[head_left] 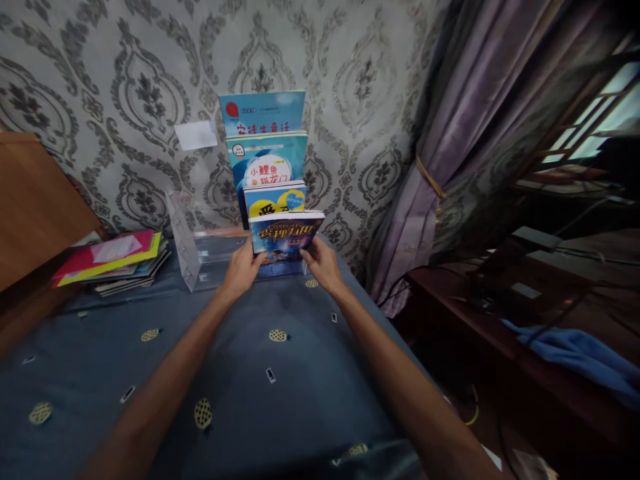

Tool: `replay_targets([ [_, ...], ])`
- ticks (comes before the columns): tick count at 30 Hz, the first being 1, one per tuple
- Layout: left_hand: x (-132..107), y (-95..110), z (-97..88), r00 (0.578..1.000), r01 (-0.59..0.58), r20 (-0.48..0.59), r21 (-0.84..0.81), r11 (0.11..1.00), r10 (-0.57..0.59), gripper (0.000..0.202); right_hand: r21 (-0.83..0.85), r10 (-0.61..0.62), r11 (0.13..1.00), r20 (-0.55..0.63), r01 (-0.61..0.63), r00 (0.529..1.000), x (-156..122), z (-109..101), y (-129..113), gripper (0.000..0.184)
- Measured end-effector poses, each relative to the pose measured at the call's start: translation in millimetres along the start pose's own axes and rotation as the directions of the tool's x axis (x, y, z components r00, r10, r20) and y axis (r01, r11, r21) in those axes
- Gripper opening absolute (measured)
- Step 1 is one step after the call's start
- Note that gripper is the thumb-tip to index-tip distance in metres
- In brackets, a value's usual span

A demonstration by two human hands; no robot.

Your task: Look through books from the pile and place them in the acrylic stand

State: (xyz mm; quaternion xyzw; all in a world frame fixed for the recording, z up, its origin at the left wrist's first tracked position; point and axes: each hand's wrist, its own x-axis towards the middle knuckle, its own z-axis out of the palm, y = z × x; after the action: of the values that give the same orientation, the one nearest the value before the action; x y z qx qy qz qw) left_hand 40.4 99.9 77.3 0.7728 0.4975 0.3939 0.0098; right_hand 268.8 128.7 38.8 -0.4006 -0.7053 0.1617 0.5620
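Both my hands grip a dark blue book [285, 233] with gold title lettering, held upright at the front of a tiered clear plastic book rack [187, 257]. My left hand [243, 269] closes on its lower left side, thumb on the cover. On the lower right side, my right hand [323, 262] is closed the same way. Behind it, rising in steps, stand a yellow-and-blue book [255, 208], a light blue book [240, 160] with a white oval, and a taller blue book [265, 107] at the back. Whether the held book rests on the rack cannot be made out.
A stack of books and folders [113, 257] lies to the left, near a wooden board [40, 200]. Patterned wallpaper rises behind, with a white paper [196, 135] in front. A purple curtain [450, 133] and a dark red desk [450, 307] with a blue cloth [575, 353] are right.
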Motion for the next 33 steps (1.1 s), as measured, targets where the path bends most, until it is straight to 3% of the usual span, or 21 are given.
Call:
replay_targets([
  [5, -3.0, 2.8, 5.7, 0.998, 0.056, 0.023, 0.151, 0.987, -0.06, 0.011, -0.082, 0.029, 0.996, -0.056, -0.034, 0.998, -2.8, 3.1, 9.8, 0.022],
  [9, -6.4, 14.2, 6.3, 0.978, 0.181, 0.048, 0.282, 0.942, -0.202, 0.014, -0.117, 0.051, 0.991, -0.108, -0.064, 0.993, -2.6, 6.5, 13.2, 0.026],
  [14, -6.8, 23.3, 4.0, 0.949, 0.279, 0.051, 0.332, 0.901, -0.312, 0.02, -0.087, 0.064, 0.993, -0.129, -0.075, 0.99, -7.3, 10.3, 15.2, 0.036],
  [33, -7.6, 23.0, 14.2, 0.929, 0.317, 0.077, 0.335, 0.887, -0.361, 0.014, -0.068, 0.087, 0.993, -0.16, -0.099, 0.983, -12.8, 29.5, 14.5, 0.053],
])
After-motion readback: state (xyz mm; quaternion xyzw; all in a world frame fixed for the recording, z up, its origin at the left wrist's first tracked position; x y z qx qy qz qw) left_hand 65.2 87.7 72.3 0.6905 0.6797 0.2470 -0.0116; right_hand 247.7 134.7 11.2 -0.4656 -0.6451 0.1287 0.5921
